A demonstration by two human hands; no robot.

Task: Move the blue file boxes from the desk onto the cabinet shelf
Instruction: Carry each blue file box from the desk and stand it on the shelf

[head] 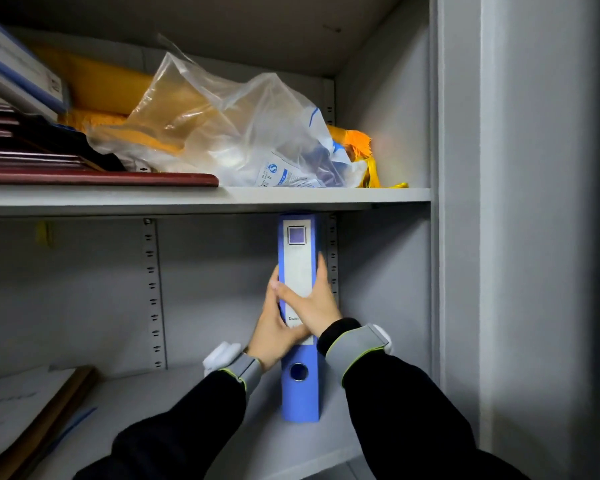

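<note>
Head view: a blue file box (299, 393) stood upright on the grey metal lower shelf (174, 410) of an office cabinet, right of the middle and clear of the right wall (388, 289), its top edge just beneath the upper shelf (291, 197). The box was tall, narrow and smooth-sided, with a long white label strip down its spine, a small square window near the top and a round metal-rimmed finger hole near the base.

Both hands were clasped around it. The left hand (274, 337) wrapped the left edge of the spine, while the right hand (314, 303) laid its thumb across the label and ran its fingers up the right side. Black sleeves ended in grey wristbands edged in yellow-green, each carrying a white device.

A flat brown folder (59, 403) with white paper lay at the left end of the same shelf. A perforated steel rail (153, 292) ran up the matte grey back panel.

On the upper shelf, a crumpled clear plastic bag (229, 126) slumped over yellow-orange fabric, with a fringed orange tassel (357, 143) showing at its right. A stack of maroon folders (118, 178) with rounded corners lay at the left, under a tilted white-and-blue box (14, 67).
</note>
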